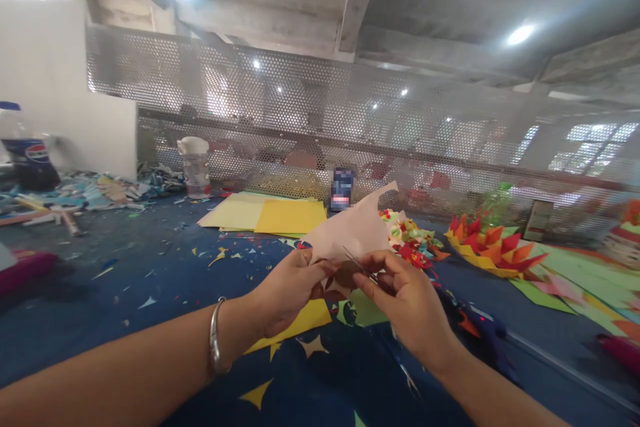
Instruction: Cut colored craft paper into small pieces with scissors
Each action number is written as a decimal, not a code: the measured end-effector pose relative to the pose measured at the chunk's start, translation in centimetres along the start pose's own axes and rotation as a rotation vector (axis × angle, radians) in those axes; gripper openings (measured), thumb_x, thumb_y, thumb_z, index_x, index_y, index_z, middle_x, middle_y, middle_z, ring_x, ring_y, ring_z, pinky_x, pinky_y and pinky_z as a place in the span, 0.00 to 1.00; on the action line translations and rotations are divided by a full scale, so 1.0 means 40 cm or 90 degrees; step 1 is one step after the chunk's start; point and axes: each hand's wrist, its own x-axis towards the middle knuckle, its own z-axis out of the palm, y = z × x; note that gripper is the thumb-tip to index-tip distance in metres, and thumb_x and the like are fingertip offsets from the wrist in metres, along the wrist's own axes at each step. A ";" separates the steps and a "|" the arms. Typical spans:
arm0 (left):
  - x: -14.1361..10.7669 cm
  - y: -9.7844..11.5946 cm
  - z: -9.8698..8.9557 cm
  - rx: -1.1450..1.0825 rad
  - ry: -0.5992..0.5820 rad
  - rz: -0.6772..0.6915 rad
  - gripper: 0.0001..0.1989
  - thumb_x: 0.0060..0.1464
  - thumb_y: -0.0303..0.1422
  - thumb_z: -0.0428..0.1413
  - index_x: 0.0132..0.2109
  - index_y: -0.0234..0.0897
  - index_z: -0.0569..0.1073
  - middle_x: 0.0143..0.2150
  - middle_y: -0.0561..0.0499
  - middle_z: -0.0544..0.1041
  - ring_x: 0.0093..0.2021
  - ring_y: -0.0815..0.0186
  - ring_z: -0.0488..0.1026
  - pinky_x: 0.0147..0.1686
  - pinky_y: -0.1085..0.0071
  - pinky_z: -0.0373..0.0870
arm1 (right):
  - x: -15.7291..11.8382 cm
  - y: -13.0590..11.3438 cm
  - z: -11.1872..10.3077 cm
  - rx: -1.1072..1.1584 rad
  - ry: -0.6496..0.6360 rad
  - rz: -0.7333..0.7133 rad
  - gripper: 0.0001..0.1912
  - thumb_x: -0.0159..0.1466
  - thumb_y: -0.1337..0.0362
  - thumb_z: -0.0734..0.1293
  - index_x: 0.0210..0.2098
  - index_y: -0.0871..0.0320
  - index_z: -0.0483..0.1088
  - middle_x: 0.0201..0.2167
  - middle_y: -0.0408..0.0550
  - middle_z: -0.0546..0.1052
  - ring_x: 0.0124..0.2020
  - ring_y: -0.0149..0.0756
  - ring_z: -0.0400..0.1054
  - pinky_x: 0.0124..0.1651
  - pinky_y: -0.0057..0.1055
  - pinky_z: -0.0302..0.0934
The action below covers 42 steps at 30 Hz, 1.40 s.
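My left hand [299,283] pinches the lower left edge of a pale pink sheet of paper [350,227], which stands up with a curved, cut-out upper right edge. In my right hand [400,287], thumb and fingers close on a thin pointed metal tool [354,256]; its handle is hidden, so its kind is unclear. The tool's tip lies in front of the paper. Between both hands shows a brown, rounded piece [344,275], partly covered by fingers. Beneath the hands are a yellow sheet [305,324], a green cut sheet [370,308] and a star-shaped paper scrap [314,345].
Yellow sheets [290,215] and a phone [342,188] stand behind the hands. Red-orange folded paper points [495,250] sit at right, near a cable [565,367]. A lidded cup [194,167], a cola bottle [30,157] and paper scraps [105,193] are at left.
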 end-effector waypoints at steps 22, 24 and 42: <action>-0.001 0.003 -0.012 -0.021 -0.046 -0.058 0.10 0.55 0.31 0.54 0.37 0.31 0.78 0.37 0.42 0.79 0.36 0.63 0.75 0.42 0.63 0.71 | 0.002 0.004 -0.008 -0.025 -0.005 -0.043 0.07 0.60 0.63 0.67 0.39 0.55 0.71 0.33 0.44 0.78 0.30 0.34 0.74 0.33 0.30 0.66; -0.003 0.009 -0.010 -0.017 -0.045 -0.067 0.10 0.55 0.31 0.54 0.37 0.31 0.78 0.38 0.43 0.79 0.35 0.64 0.74 0.42 0.63 0.72 | 0.002 0.006 -0.009 -0.029 -0.007 -0.041 0.07 0.60 0.62 0.67 0.39 0.55 0.71 0.33 0.45 0.79 0.30 0.35 0.74 0.33 0.30 0.66; -0.004 0.019 -0.006 0.040 -0.035 -0.080 0.12 0.54 0.32 0.53 0.34 0.27 0.78 0.33 0.41 0.78 0.31 0.64 0.73 0.40 0.62 0.72 | 0.003 0.008 -0.011 -0.027 -0.042 -0.045 0.06 0.61 0.63 0.66 0.38 0.55 0.71 0.35 0.45 0.78 0.32 0.36 0.73 0.36 0.31 0.66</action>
